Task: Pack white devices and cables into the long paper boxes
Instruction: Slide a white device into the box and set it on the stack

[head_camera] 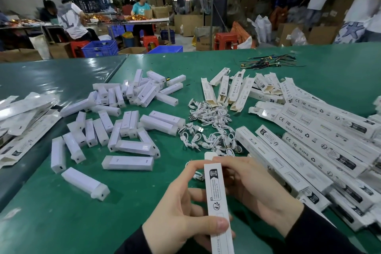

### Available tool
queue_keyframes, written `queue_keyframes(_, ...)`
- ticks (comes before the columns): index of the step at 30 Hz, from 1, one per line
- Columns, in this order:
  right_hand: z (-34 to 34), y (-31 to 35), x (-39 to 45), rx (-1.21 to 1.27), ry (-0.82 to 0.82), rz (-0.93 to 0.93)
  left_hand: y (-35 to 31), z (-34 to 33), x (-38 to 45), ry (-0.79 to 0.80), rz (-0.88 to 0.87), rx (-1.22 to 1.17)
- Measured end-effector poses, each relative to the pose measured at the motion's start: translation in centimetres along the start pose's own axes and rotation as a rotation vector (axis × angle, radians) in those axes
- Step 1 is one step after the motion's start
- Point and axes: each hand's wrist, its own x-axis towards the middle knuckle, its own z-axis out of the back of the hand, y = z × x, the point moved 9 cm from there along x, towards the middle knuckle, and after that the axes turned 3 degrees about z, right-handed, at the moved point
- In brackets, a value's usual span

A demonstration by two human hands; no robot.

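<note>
A big green desk [61, 212] holds lots of things. White devices [127, 163] lie all over the left and middle. A heap of small white cables [208, 128] sits just beside them. Long paper boxes [305, 136] are piled on the right. Flat boxes [24, 121] lie at the left edge. Thin cable ties [268, 62] lie far back.

A packing warehouse: stacked cartons [188, 23], plastic crates [100, 48], long worktables [61, 202].

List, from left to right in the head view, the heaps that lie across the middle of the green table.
flat boxes → white devices → coiled cables → long paper boxes
</note>
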Motion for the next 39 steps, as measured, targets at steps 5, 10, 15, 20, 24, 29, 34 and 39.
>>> queue_keyframes(5,0.2,1.0,-0.2,-0.015,0.001,0.071,0.4,0.0,0.2,-0.028,0.032,0.018)
queue_keyframes(10,-0.1,1.0,-0.3,-0.033,0.052,0.046,0.3,0.5,0.4,-0.076,-0.008,0.018)
queue_keyframes(15,0.1,0.9,-0.3,-0.003,0.068,0.026,0.0,0.3,0.4,-0.065,-0.052,0.027)
queue_keyframes(20,0.2,1.0,-0.2,-0.038,0.068,0.047,0.1,0.5,0.4,-0.069,-0.066,-0.020)
queue_keyframes(24,0.5,1.7,-0.2,-0.078,0.050,0.115,0.2,0.8,0.4,-0.111,-0.044,-0.056)
queue_keyframes(29,0.9,3.4,-0.6,-0.221,-0.024,0.302,-0.3,1.6,0.3,-0.168,-0.048,-0.096)
queue_keyframes(34,1.1,2.0,-0.1,-0.065,-0.015,0.136,-0.4,1.1,0.3,-0.130,-0.069,-0.103)
queue_keyframes(39,1.5,1.1,0.2,-0.010,-0.059,0.085,-0.2,1.6,0.4,-0.154,-0.063,-0.078)
